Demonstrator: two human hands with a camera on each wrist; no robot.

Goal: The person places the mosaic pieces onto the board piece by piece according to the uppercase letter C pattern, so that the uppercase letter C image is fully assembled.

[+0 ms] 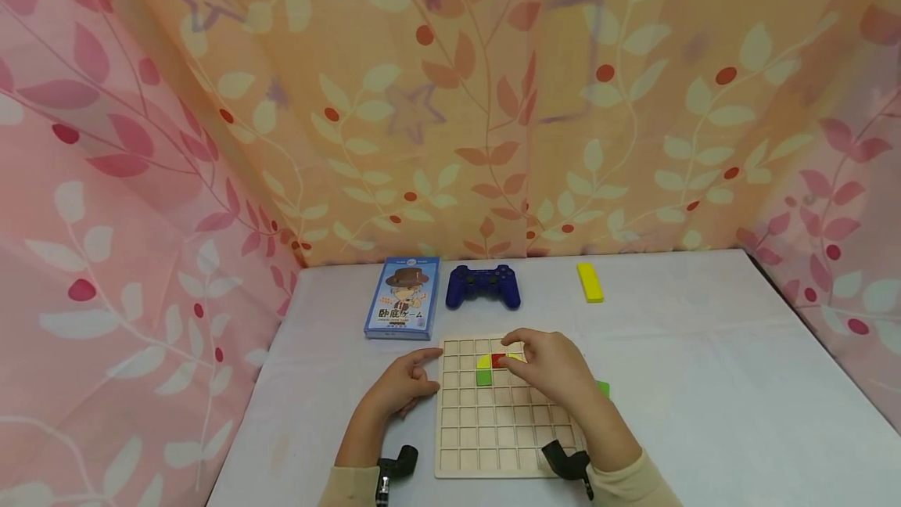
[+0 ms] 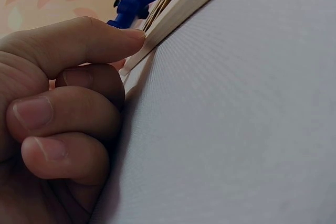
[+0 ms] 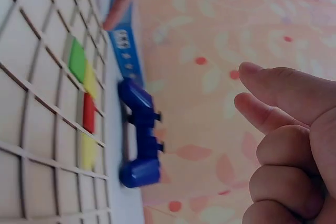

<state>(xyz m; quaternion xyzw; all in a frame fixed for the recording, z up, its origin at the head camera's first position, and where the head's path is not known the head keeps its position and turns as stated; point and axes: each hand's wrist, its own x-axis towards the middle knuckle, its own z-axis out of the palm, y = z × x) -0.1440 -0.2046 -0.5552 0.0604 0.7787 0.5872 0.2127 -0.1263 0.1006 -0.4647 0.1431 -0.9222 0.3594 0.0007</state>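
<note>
A wooden grid board (image 1: 468,421) lies on the white table. My left hand (image 1: 400,386) is at its left edge, the straight index finger and thumb touching the rim, the other fingers curled in. Over the far part of the board hovers my right hand (image 1: 556,370), thumb and index finger apart with nothing between them. Below it sit a red tile (image 3: 88,112), a green tile (image 3: 77,60) and two yellow tiles, one next to the green (image 1: 483,361) and one past the red, partly hidden by the hand in the head view.
Behind the board stand a blue box (image 1: 401,300) with a cartoon figure and a blue game controller (image 1: 483,286). A yellow bar (image 1: 590,282) lies at the back right. Another green piece (image 1: 602,389) shows beside the right wrist. Patterned curtains (image 1: 450,139) surround the table.
</note>
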